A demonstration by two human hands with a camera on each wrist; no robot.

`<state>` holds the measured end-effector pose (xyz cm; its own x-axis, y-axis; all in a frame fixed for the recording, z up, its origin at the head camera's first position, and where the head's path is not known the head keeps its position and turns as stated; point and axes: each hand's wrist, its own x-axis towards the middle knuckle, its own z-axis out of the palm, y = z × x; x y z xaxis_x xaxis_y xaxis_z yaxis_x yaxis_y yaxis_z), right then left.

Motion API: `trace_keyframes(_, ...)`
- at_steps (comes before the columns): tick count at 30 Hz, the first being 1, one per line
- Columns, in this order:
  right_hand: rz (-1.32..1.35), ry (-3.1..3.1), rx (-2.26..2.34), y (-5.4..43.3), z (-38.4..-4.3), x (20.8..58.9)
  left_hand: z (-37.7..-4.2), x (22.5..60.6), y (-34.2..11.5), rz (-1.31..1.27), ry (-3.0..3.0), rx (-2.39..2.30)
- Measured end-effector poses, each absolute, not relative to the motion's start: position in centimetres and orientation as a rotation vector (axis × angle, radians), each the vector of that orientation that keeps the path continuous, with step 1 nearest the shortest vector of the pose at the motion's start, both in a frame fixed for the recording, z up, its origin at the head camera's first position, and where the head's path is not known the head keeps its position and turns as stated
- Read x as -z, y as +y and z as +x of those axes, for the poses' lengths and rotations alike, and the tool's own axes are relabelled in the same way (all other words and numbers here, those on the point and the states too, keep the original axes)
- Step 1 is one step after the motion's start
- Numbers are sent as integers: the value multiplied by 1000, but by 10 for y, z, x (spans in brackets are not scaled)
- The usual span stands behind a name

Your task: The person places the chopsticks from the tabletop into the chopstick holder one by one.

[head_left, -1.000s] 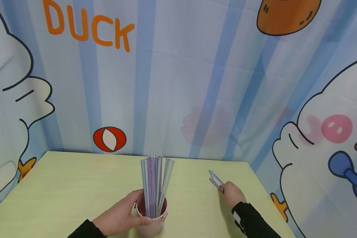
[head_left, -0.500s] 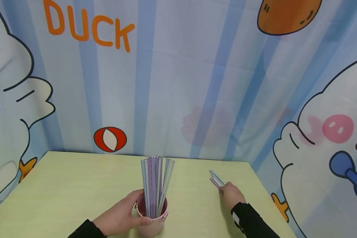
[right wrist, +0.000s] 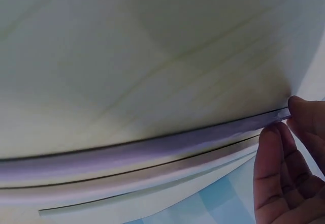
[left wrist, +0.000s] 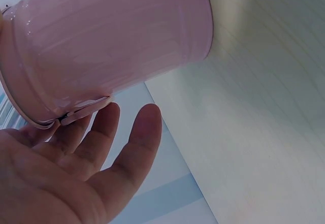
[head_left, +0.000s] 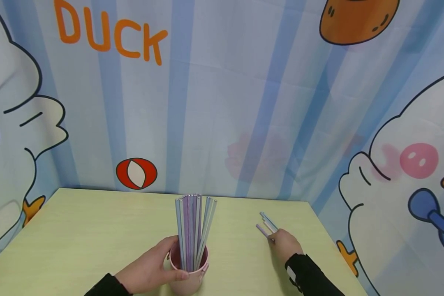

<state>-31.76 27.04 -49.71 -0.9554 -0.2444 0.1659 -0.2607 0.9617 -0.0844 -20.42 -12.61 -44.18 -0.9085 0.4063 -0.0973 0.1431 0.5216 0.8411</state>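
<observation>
A small pink bucket [head_left: 185,283] stands upright on the table, filled with a bunch of purple and pale blue straws [head_left: 190,230]. My left hand [head_left: 151,263] holds the bucket at its rim; in the left wrist view some fingers [left wrist: 104,132] touch its side handle while one stands apart from the wall. On the right, my right hand [head_left: 286,244] pinches the near end of a purple straw [head_left: 262,230] between thumb and fingertips. A whitish straw [head_left: 269,226] and a blue straw [head_left: 268,218] lie beside it, partly hidden by the hand.
The pale yellow table [head_left: 96,230] ends at a striped blue curtain [head_left: 214,102] behind and cartoon duck panels at both sides. Bare tabletop lies between the bucket and the loose straws.
My right hand has shifted slightly left and toward me, drawing the purple straw apart from the straws beside it. The left hand and bucket have stayed put.
</observation>
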Motion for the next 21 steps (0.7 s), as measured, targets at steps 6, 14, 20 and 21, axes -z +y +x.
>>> trace_keyframes(6, 418, -2970, -275, 262, -313, 495, -204, 442, -127, 478, 2479, -1343)
trace_keyframes(14, 495, -2951, -327, 243, -306, 497, -203, 442, -127, 464, 2481, -1345)
trace_keyframes(20, 526, -2987, -343, 235, -305, 499, -202, 443, -128, 467, 2457, -1355)
trace_keyframes(21, 532, -2990, -349, 234, -305, 500, -202, 443, -128, 463, 2449, -1359)
